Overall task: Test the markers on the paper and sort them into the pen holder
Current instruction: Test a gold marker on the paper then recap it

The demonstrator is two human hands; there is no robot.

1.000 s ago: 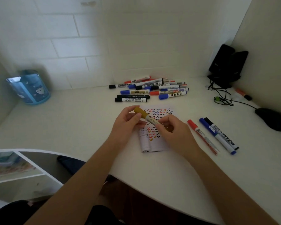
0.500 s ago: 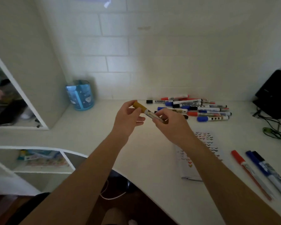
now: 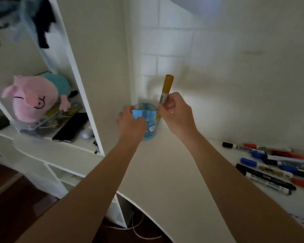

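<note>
Yellow marker (image 3: 167, 86) upright, pinched by the right hand (image 3: 177, 114); left hand (image 3: 132, 125) grips the holder (image 3: 148, 118) at the back corner of the desk (image 3: 165, 172). Centre it over a compartment, then release.

A translucent blue pen holder (image 3: 150, 123) stands upright on the white table (image 3: 165, 172) at the centre of the frame, with dividers visible inside its open top. The left hand (image 3: 132, 124) grips its left side. Just to its right, the right hand (image 3: 176, 114) holds a yellow marker (image 3: 167, 86) upright, cap on top, its lower end at the holder's right rim. A loose pile of markers (image 3: 270, 165), black, blue and red, lies at the right edge. Paper (image 3: 303, 222) with small coloured marks shows blurred at lower right.
</note>
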